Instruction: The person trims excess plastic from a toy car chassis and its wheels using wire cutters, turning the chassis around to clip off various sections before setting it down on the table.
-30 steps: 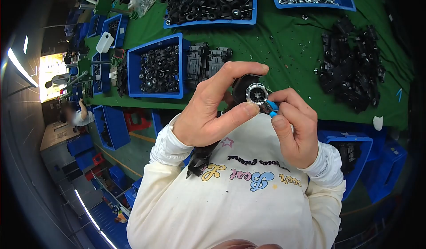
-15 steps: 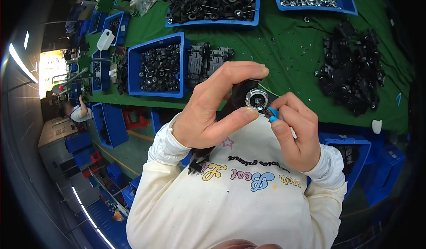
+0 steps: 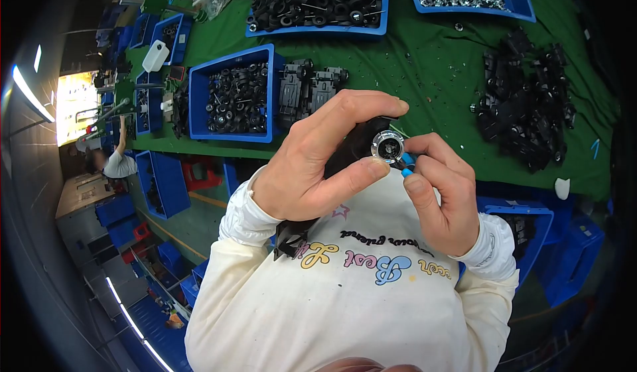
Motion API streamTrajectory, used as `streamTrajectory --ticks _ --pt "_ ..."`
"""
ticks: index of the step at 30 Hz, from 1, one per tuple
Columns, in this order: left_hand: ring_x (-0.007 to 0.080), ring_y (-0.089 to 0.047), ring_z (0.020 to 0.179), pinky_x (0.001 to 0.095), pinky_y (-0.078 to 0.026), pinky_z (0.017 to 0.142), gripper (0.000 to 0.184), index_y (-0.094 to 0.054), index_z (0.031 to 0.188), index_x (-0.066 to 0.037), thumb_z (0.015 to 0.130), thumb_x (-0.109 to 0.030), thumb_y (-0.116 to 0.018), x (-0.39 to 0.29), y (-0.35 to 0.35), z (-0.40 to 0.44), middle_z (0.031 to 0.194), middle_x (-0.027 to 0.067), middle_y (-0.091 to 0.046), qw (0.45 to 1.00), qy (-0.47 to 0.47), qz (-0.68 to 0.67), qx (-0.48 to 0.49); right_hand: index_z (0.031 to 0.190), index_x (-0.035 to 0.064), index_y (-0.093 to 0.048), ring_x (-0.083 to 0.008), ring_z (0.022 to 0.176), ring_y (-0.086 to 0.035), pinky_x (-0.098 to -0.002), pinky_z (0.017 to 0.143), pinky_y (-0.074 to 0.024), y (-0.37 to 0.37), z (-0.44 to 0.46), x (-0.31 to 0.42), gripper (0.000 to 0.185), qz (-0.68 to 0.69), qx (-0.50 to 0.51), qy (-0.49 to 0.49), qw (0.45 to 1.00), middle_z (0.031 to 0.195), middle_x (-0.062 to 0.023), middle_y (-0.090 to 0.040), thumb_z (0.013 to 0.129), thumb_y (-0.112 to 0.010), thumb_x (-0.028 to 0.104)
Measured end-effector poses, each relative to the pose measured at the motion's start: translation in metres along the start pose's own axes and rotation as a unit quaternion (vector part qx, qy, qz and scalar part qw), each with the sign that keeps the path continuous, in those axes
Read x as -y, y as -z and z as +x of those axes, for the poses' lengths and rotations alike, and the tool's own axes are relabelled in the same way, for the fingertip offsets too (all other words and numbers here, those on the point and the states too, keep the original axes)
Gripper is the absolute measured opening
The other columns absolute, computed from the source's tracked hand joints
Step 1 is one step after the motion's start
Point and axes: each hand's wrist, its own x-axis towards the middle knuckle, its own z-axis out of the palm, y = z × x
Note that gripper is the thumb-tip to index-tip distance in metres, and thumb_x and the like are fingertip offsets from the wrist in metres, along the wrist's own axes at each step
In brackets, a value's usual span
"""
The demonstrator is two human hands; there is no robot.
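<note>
My left hand (image 3: 315,156) is closed around a black toy car wheel (image 3: 388,146). Its shiny chrome ring faces up between the fingers and thumb. Dark material behind the ring is partly hidden by the fingers. At the ring's lower right edge, my right hand (image 3: 444,189) pinches a small tool with blue handles (image 3: 407,172). The tool's dark tip reaches the ring, and its exact kind is hidden by the fingers. Beyond my left hand, black toy car chassis (image 3: 325,87) stand beside a blue bin.
Blue bins of black wheels (image 3: 272,117) and tyres (image 3: 387,14), and a bin of chrome parts (image 3: 524,4), stand on the green cloth (image 3: 424,60). A heap of black chassis (image 3: 527,100) lies at right. Another person (image 3: 119,163) is at far left.
The wheel has shifted slightly up and right and tilted a little. The blue-handled tool has moved slightly against its edge. The person at far left has raised an arm.
</note>
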Motion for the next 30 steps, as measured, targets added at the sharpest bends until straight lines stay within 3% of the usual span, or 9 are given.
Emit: streamTrajectory --ticks 6,8,11,13,16,18,20,24,30 --pt "0.0310 -0.054 0.126 0.0392 -0.042 0.106 0.053 -0.050 0.132 0.002 0.081 -0.004 -0.060 0.003 -0.001 0.001 0.135 0.0214 -0.055 0.998 -0.041 0.036 0.004 0.075 -0.0056 -0.059 -0.0231 0.064 -0.051 -0.0319 0.054 -0.0398 0.000 0.001 -0.008 0.030 0.096 0.021 -0.009 0.995 0.088 -0.0170 -0.058 0.095 -0.062 0.016" --pt "0.0301 -0.063 0.102 0.0355 -0.052 0.085 0.046 -0.055 0.127 0.000 0.084 -0.009 -0.068 0.007 -0.005 0.002 0.121 0.0173 -0.060 0.994 -0.069 0.058 -0.057 0.076 -0.0056 -0.060 -0.0227 0.062 -0.051 -0.0316 0.054 -0.0392 -0.001 0.001 -0.006 0.029 0.107 0.018 -0.019 0.994 0.086 -0.0162 -0.058 0.095 -0.062 0.016" --pt "0.0292 -0.064 0.100 0.0348 -0.052 0.083 0.046 -0.054 0.128 0.000 0.084 -0.009 -0.068 0.005 -0.005 0.002 0.120 0.0168 -0.060 0.992 -0.063 0.084 -0.065 0.077 -0.0059 -0.061 -0.0206 0.062 -0.051 -0.0310 0.054 -0.0389 -0.005 0.002 0.001 0.026 0.011 -0.008 -0.044 0.999 0.084 -0.0152 -0.058 0.094 -0.063 0.013" --pt "0.0288 -0.064 0.098 0.0344 -0.051 0.082 0.046 -0.054 0.128 0.000 0.085 -0.009 -0.067 0.002 -0.006 0.002 0.119 0.0165 -0.060 0.994 -0.041 0.071 -0.069 0.078 -0.0062 -0.061 -0.0193 0.060 -0.050 -0.0304 0.053 -0.0386 -0.008 0.004 0.002 0.024 -0.049 -0.045 0.000 0.998 0.084 -0.0147 -0.058 0.094 -0.063 0.011" --pt "0.0283 -0.065 0.094 0.0339 -0.051 0.080 0.046 -0.054 0.129 0.000 0.085 -0.009 -0.067 0.000 -0.006 -0.001 0.119 0.0162 -0.060 0.997 0.007 0.042 -0.067 0.078 -0.0063 -0.061 -0.0195 0.059 -0.050 -0.0302 0.051 -0.0384 -0.014 0.002 -0.011 0.023 0.051 -0.044 -0.002 0.998 0.085 -0.0147 -0.058 0.093 -0.064 0.010" --pt "0.0283 -0.065 0.093 0.0337 -0.051 0.080 0.046 -0.054 0.129 0.000 0.086 -0.009 -0.066 0.003 -0.007 0.000 0.119 0.0162 -0.060 0.997 0.033 0.024 -0.063 0.077 -0.0064 -0.061 -0.0200 0.059 -0.050 -0.0303 0.051 -0.0385 -0.017 0.004 -0.005 0.023 0.025 -0.057 0.000 0.998 0.084 -0.0148 -0.058 0.093 -0.064 0.010" --pt "0.0260 -0.064 0.088 0.0327 -0.051 0.077 0.045 -0.054 0.129 0.000 0.086 -0.009 -0.065 0.010 -0.009 0.001 0.117 0.0155 -0.061 0.994 -0.038 0.050 -0.090 0.077 -0.0066 -0.061 -0.0204 0.059 -0.050 -0.0304 0.051 -0.0386 -0.018 0.005 -0.004 0.023 -0.001 -0.068 0.002 0.998 0.084 -0.0149 -0.058 0.094 -0.063 0.010" --pt "0.0242 -0.063 0.084 0.0321 -0.050 0.074 0.045 -0.054 0.129 0.000 0.086 -0.009 -0.065 0.010 -0.009 -0.001 0.115 0.0150 -0.061 0.993 -0.041 0.056 -0.091 0.077 -0.0068 -0.061 -0.0205 0.056 -0.050 -0.0302 0.050 -0.0384 -0.017 0.004 -0.007 0.023 -0.003 -0.067 0.015 0.998 0.080 -0.0138 -0.058 0.093 -0.064 0.010" --pt "0.0154 -0.058 0.075 0.0277 -0.047 0.064 0.044 -0.053 0.130 0.000 0.088 -0.008 -0.063 0.007 -0.007 -0.002 0.104 0.0101 -0.061 0.998 0.025 -0.002 -0.065 0.078 -0.0061 -0.061 -0.0232 0.053 -0.054 -0.0313 0.048 -0.0395 -0.020 0.002 -0.006 0.021 0.015 -0.068 -0.001 0.998 0.072 -0.0125 -0.059 0.093 -0.064 0.008"
